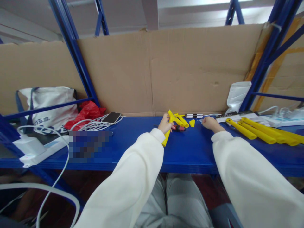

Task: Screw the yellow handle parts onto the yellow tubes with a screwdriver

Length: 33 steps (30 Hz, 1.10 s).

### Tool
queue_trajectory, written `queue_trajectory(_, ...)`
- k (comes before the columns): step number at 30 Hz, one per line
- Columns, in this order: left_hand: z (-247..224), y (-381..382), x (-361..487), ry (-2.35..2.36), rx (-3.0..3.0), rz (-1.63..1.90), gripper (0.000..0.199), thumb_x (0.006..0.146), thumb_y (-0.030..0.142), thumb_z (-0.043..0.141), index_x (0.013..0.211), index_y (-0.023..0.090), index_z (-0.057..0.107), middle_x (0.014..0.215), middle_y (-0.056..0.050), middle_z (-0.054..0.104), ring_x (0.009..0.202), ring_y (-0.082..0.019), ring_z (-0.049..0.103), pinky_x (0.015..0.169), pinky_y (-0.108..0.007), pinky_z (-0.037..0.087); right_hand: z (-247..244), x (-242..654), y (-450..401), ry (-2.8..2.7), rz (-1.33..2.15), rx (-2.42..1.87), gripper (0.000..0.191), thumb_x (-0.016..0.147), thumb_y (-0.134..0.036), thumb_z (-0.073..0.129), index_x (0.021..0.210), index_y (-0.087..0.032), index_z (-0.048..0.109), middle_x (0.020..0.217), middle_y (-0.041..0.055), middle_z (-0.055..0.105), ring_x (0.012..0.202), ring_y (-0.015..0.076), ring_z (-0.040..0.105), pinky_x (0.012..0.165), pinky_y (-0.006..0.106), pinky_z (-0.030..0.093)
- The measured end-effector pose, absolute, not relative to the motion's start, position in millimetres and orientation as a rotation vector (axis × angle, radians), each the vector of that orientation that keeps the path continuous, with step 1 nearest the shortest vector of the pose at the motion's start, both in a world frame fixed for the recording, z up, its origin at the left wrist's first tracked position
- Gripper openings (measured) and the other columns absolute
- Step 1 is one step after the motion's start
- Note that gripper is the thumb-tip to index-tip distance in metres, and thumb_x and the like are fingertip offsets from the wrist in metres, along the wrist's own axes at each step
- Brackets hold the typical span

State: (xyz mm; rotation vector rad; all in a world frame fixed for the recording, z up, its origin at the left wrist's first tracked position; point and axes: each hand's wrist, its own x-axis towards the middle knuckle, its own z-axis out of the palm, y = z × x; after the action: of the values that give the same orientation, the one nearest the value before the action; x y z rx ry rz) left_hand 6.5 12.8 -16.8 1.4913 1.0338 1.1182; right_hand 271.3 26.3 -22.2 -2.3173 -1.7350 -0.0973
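Note:
My left hand (pixel 165 124) is closed around a yellow branched plastic piece (pixel 167 136) above the blue table. A red-and-black screwdriver (pixel 178 128) lies just right of that hand, with more yellow pieces (pixel 182 121) behind it. My right hand (pixel 209 123) is closed near the table's back edge, and whatever its fingers may hold is too small to make out. Between the hands are a small yellow piece (pixel 192 123) and some black-and-white sticks (pixel 194 116). Several long yellow tubes (pixel 261 133) lie to the right of my right hand.
On the left are a white power strip (pixel 45 153), coiled white cable (pixel 95 125), a phone (pixel 112 117), a red bag (pixel 86 114) and a cloth bag (pixel 51 104). Cardboard (pixel 190 69) stands behind the blue table (pixel 142 152). Another power strip (pixel 282 120) sits right.

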Motion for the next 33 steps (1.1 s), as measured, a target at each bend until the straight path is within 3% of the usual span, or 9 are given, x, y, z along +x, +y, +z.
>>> queue_trajectory(7,-15.7,10.1,6.9,0.959,1.421,1.114,0.047,0.079,-0.005,0.056,0.114,0.022,0.041,0.122,-0.01,0.069,0.05,-0.006,0.062,0.041,-0.015,0.044,-25.3,264.4,24.9,-1.718,-0.117,-2.276,0.026,0.088,-0.014,0.054,0.104,-0.011,0.075,0.109,0.0257,0.075,0.108,0.0337,0.074,0.089,0.039,0.055)
queue_trajectory(12,-13.0,6.7,7.3,0.913,1.345,1.111,0.045,0.079,-0.006,0.06,0.11,0.021,0.042,0.105,-0.005,0.069,0.046,-0.007,0.061,0.041,-0.018,0.045,-20.9,253.0,29.1,-1.555,-0.018,-1.999,0.015,0.088,-0.016,0.056,0.091,-0.014,0.071,0.101,0.0208,0.075,0.107,0.0308,0.072,0.095,0.04,0.054)
queue_trajectory(15,-9.5,3.4,7.3,0.84,1.256,1.08,0.044,0.08,-0.005,0.061,0.109,0.021,0.043,0.093,0.0,0.067,0.047,-0.008,0.062,0.044,-0.017,0.045,-16.9,235.7,31.7,-1.344,0.343,-1.635,0.013,0.09,-0.02,0.056,0.08,-0.018,0.063,0.088,0.0136,0.073,0.093,0.0252,0.071,0.088,0.038,0.057)
queue_trajectory(18,-6.4,1.4,6.3,0.754,1.158,1.071,0.043,0.082,-0.003,0.06,0.114,0.021,0.044,0.094,-0.001,0.067,0.052,-0.01,0.067,0.047,-0.019,0.048,-13.9,213.5,30.3,-1.122,0.849,-1.215,0.02,0.095,-0.028,0.053,0.078,-0.019,0.058,0.082,0.0103,0.068,0.078,0.0197,0.069,0.081,0.035,0.06)
queue_trajectory(23,-3.8,-0.2,5.0,0.597,1.065,1.042,0.044,0.084,0.002,0.064,0.121,0.02,0.049,0.106,-0.007,0.069,0.067,-0.013,0.073,0.057,-0.022,0.054,-7.9,181.4,16.1,-0.962,1.327,-0.879,0.04,0.102,-0.043,0.031,0.091,-0.019,0.061,0.089,0.016,0.069,0.088,0.0261,0.071,0.082,0.041,0.061)
queue_trajectory(26,-3.0,-3.1,5.9,0.548,1.059,1.006,0.041,0.084,0.004,0.068,0.12,0.019,0.052,0.104,-0.008,0.071,0.068,-0.013,0.073,0.057,-0.021,0.054,-4.9,169.6,5.2,-0.969,1.381,-0.753,0.04,0.1,-0.044,0.03,0.096,-0.019,0.061,0.091,0.0169,0.07,0.092,0.029,0.07,0.079,0.044,0.062)
queue_trajectory(33,-5.3,-4.5,8.5,0.518,1.098,0.918,0.033,0.086,0.008,0.07,0.115,0.018,0.058,0.096,-0.006,0.072,0.064,-0.012,0.07,0.058,-0.022,0.056,-6.3,160.0,-5.3,-1.16,1.3,-0.739,0.035,0.095,-0.043,0.039,0.099,-0.021,0.066,0.089,0.0145,0.073,0.088,0.0296,0.069,0.068,0.04,0.059)
